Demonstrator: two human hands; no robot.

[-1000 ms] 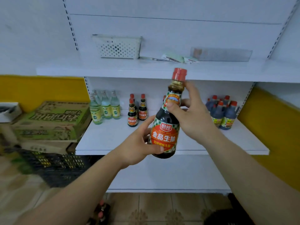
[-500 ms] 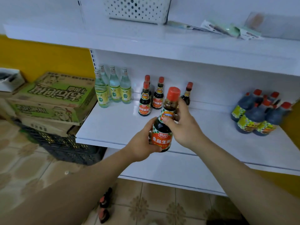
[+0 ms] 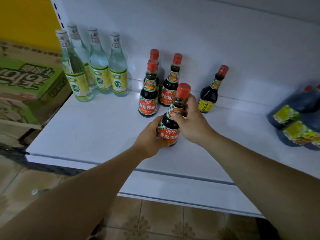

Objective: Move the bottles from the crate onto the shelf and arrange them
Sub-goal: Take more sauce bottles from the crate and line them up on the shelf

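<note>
Head view: soy sauce bottle [image 3: 170,125] upright over the shelf [image 3: 97,129], just in front and to the right of the red-capped trio [image 3: 149,96] — base contact not confirmable. The left hand [image 3: 149,137] wraps the label body, bearing weight; the right hand [image 3: 192,122] pinches the neck, steering it plumb. Judged: being set to extend the trio's row, label outward.

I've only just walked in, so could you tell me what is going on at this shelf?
A person holds a red-capped sauce bottle low over the white shelf: left grip round its body, right grip at its neck. It is just in front of three similar bottles; whether its base touches the shelf is unclear.
</note>
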